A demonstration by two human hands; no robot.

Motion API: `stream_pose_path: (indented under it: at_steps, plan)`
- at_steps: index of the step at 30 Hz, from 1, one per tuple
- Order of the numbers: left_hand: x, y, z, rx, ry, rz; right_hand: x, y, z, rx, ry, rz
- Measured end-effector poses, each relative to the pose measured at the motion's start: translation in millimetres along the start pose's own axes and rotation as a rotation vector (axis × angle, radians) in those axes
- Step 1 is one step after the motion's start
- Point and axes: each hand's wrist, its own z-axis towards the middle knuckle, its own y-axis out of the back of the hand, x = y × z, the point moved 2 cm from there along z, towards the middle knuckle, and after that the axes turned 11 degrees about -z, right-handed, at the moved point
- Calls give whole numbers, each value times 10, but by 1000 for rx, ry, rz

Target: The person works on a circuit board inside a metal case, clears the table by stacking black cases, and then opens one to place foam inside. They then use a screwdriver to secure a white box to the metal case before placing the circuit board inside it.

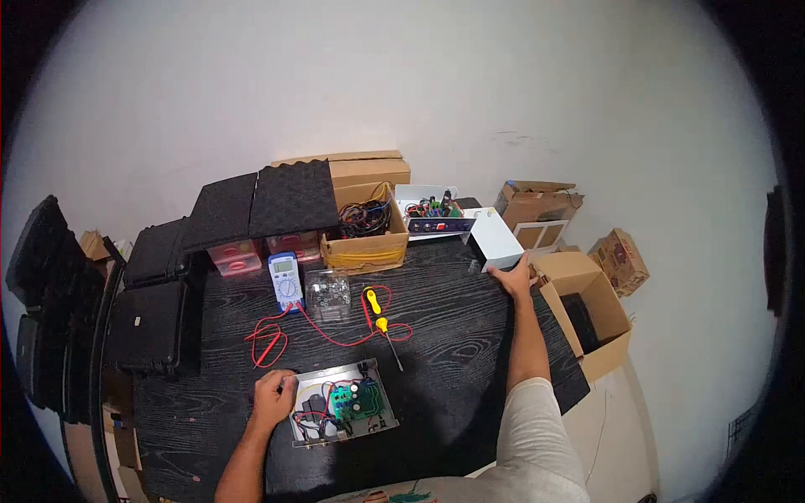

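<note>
**Hands on open chassis and white cover, dark bench**

The left hand (272,396) is resting at the left edge of the open metal chassis (344,404), fingers curled against its rim, gripping the edge lightly. The chassis is lying flat on the near part of the bench (461,335), its green circuit board (356,400) and red and black wiring facing up.

The right hand (513,277) is reaching far out to the right rear of the bench, palm down on the near corner of the white metal cover (495,239); I cannot tell whether the fingers are closing on it or only pressing. The cover is sitting tilted at the bench's right rear corner, well apart from the chassis.

Between the two hands: a yellow-handled screwdriver (379,321), a clear plastic parts box (328,294), and a multimeter (285,281) with red leads (272,339) trailing toward the chassis. A cardboard box of cables (367,239) is standing behind them. An open carton (591,314) is sitting on the floor just right of the bench.
</note>
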Motion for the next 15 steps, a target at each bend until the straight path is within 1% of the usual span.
stream_pose_path:
  at_steps: [2, 5, 8, 12, 14, 15]
  plan:
    - [0, 2, -7, 0, 7, -3, 17, -53, 31, 15, -12, -25]
    - [-22, 12, 2, 12, 4, 1, 186, -23, -143, -79, 44, -41]
    - [60, -7, -23, -7, 17, -7, 302, -69, -174, -130, -14, -10]
    - [8, 8, 0, 8, 3, -2, 211, -234, -17, -89, -38, -70]
    - [10, 9, -12, 13, 12, -7, 256, -280, -46, -190, -7, -81]
    - [17, 5, -19, 13, -3, 6, 404, -253, -169, -263, 51, -79]
